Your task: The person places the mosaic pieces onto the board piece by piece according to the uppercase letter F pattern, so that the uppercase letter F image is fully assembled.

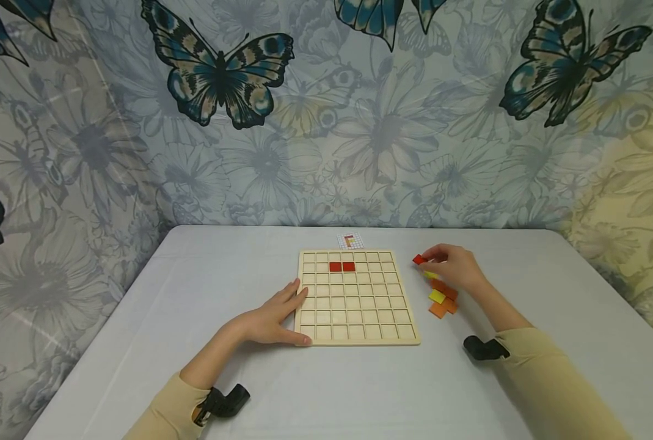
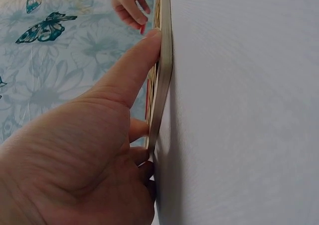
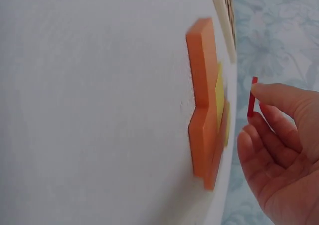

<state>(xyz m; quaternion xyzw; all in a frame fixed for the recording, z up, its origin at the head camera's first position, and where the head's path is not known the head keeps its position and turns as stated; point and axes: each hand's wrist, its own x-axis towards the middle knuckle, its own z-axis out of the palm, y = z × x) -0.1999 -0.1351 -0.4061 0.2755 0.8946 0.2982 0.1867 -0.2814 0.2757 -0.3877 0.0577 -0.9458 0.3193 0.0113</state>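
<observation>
My right hand (image 1: 451, 266) pinches a small red square tile (image 1: 418, 259) between thumb and fingers, to the right of a pale wooden grid board (image 1: 353, 302). In the right wrist view the tile (image 3: 252, 98) is held edge-on, off the white table. My left hand (image 1: 273, 315) rests at the board's front left corner, thumb on the front rim and fingers spread along the left edge. Two red tiles (image 1: 341, 267) sit side by side in the board's second row from the back. Below my right hand lies a loose pile of orange tiles (image 1: 438, 310) and yellow tiles (image 1: 437, 296).
A small card (image 1: 350, 241) with a coloured grid pattern lies behind the board. White cloth covers the table (image 1: 238, 263), which meets a wall (image 1: 271, 165) with butterfly and flower print at the back. A black wrist camera (image 1: 229, 401) juts from each sleeve.
</observation>
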